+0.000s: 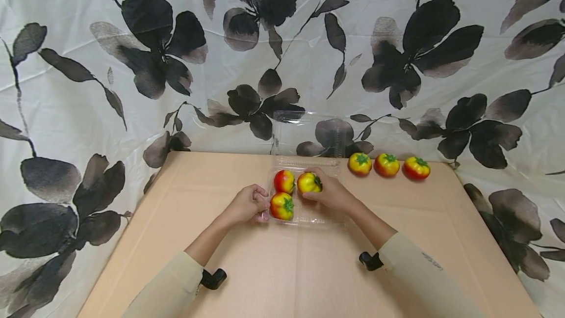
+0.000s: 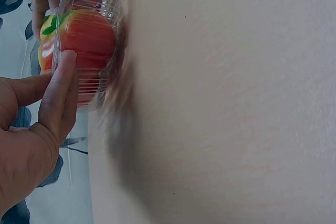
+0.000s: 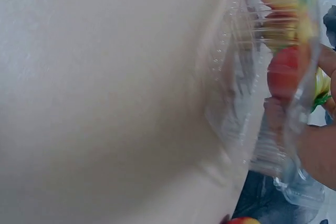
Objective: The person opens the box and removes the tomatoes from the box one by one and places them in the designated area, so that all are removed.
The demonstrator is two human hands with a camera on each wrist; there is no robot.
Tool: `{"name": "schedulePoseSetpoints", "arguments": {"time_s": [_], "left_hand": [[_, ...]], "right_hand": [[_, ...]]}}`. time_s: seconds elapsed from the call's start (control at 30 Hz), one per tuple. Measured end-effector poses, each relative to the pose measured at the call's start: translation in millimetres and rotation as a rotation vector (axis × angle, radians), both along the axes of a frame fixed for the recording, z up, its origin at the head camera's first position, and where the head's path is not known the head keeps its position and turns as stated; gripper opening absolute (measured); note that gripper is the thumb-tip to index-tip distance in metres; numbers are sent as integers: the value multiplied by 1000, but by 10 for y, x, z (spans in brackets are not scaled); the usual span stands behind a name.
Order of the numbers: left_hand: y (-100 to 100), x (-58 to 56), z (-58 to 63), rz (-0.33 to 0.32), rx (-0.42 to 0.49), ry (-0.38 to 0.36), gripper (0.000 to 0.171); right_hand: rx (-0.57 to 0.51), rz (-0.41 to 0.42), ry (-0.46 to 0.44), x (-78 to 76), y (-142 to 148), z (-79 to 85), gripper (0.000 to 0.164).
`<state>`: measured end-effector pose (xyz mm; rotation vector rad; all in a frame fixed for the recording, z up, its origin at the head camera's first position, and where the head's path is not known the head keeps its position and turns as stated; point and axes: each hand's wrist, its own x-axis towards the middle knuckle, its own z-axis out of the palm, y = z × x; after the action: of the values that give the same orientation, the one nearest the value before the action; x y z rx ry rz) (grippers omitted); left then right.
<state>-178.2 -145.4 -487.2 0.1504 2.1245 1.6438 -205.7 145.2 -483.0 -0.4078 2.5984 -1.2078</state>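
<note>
A clear plastic clamshell box [image 1: 309, 220] lies on the table with its lid [image 1: 309, 134] raised at the back. Two red-and-yellow tomatoes, a rear one [image 1: 284, 181] and a front one [image 1: 281, 206], sit along its left side. My right hand [image 1: 328, 190] grips another tomato [image 1: 309, 183] inside the box, beside the rear one. My left hand [image 1: 249, 203] pinches the box's left rim between thumb and fingers. In the left wrist view, the fingertips [image 2: 67, 61] lie against the ribbed wall. The right wrist view shows the held tomato [image 3: 283, 74] partly through the plastic.
Three more tomatoes stand in a row right of the lid: a left one [image 1: 360, 164], a middle one [image 1: 387, 165] and a right one [image 1: 416, 168]. The tan tabletop [image 1: 265, 269] ends at a flowered cloth [image 1: 326, 72] behind it.
</note>
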Motion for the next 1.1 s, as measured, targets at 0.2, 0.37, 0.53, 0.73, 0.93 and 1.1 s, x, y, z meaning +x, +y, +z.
{"name": "schedulePoseSetpoints", "arguments": {"time_s": [0.2,0.37,0.53,0.73,0.93,1.1], "left_hand": [[-8,0,0,-3,-4,6,27],[-5,7,11,-6,-4,4,27],[-3,10,28,-12,19,-8,28],[-10,-1,31,-18,12,5,27],[-1,-16,31,-12,0,7,26],[8,-14,35,-8,-10,7,26]], "right_hand": [[0,7,36,75,72,125,76],[-1,-11,48,130,139,216,81],[-9,-23,64,161,213,274,80],[-23,-37,102,201,332,339,79],[-46,-59,129,235,507,371,75],[-43,-78,127,265,644,394,76]]}}
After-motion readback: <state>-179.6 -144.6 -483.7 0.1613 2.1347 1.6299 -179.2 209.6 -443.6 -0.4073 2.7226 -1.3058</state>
